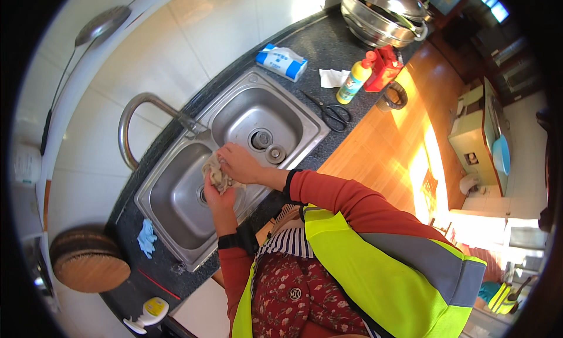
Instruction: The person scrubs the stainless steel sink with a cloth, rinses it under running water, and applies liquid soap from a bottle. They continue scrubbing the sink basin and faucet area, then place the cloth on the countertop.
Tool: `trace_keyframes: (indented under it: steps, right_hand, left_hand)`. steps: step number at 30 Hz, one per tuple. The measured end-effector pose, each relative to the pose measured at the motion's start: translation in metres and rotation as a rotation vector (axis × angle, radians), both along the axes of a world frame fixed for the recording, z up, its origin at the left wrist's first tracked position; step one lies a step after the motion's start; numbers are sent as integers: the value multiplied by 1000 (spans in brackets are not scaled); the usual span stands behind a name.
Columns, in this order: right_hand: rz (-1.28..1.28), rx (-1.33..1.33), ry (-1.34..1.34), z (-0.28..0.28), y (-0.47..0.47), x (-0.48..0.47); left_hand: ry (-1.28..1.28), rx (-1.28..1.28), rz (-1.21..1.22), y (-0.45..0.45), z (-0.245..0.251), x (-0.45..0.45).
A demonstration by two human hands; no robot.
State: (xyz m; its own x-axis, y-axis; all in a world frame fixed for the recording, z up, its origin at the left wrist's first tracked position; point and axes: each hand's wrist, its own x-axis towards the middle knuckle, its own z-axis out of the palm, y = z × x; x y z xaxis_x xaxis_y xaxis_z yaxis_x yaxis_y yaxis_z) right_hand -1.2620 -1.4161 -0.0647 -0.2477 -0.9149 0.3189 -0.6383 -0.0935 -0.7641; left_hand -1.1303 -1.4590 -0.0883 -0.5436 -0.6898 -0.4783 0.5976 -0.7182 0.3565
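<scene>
Both hands grip a crumpled beige cloth (pixel 216 174) above the double-bowl stainless steel sink (pixel 308 111). My left hand (pixel 220 199) holds it from below, over the near-left bowl (pixel 178 210). From the upper right side, my right hand (pixel 239 162) presses on the cloth near the divider between the bowls. A curved metal faucet (pixel 125 129) stands behind the sink, its spout base by the divider. In the other bowl, a round metal drain strainer (pixel 276 153) lies beside the drain opening (pixel 260 139). The left bowl's drain is partly hidden by my left hand.
On the dark counter (pixel 314 151) are scissors (pixel 332 112), a yellow bottle (pixel 353 80), a tissue pack (pixel 281 62) and a steamer pot (pixel 378 21). Left of the sink lie blue gloves (pixel 147 238), a spray bottle (pixel 149 314) and round wooden boards (pixel 92 267). A person (pixel 501 296) is far behind.
</scene>
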Motion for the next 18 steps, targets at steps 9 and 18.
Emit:
trace_keyframes:
  steps: [9, 18]
  right_hand:
    - [-164, 20, -249, -5, 32, -77]
    - [-796, 25, -184, -23, 129, -232]
  left_hand:
    - [-177, -146, 152, -19, -21, 27]
    - [-74, -21, 90, -29, -60, 51]
